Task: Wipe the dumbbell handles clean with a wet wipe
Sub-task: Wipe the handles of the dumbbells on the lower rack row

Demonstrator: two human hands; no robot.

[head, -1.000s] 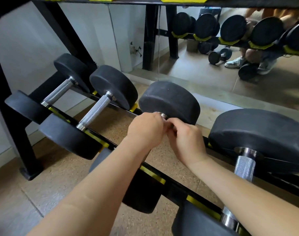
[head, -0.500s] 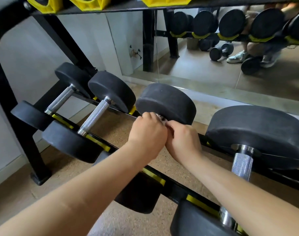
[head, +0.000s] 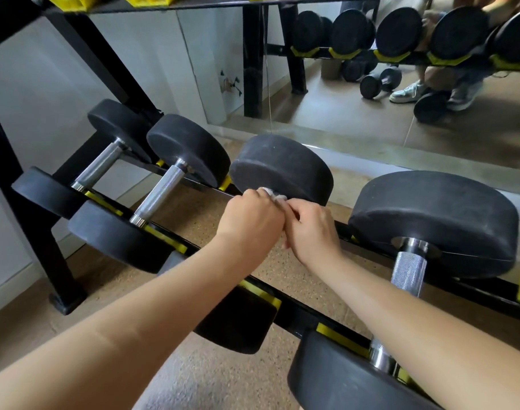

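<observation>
Four black round-headed dumbbells lie side by side on the lower tier of a black rack (head: 56,261) with yellow cradles, seen from above by the person working on them. Both bare forearms reach forward to the third dumbbell (head: 282,167) from the left. The left hand (head: 249,220) and right hand (head: 312,232) are curled into tight grips side by side, knuckles touching, wrapped around the bar between the two heads, which they hide completely. A white wet wipe (head: 273,196) is bunched inside both grips. Only a crumpled edge of it shows, poking out at the fingertips just beside the inner face of the far head. The near head of this dumbbell sits below the left forearm. To the left, the first dumbbell (head: 99,167) and second dumbbell (head: 159,193) show bare, shiny knurled handles. To the right, the fourth dumbbell (head: 430,220), the largest, lies partly under the right forearm. A wall mirror (head: 371,122) behind the rack reflects more dumbbells and a pair of sneakers.
</observation>
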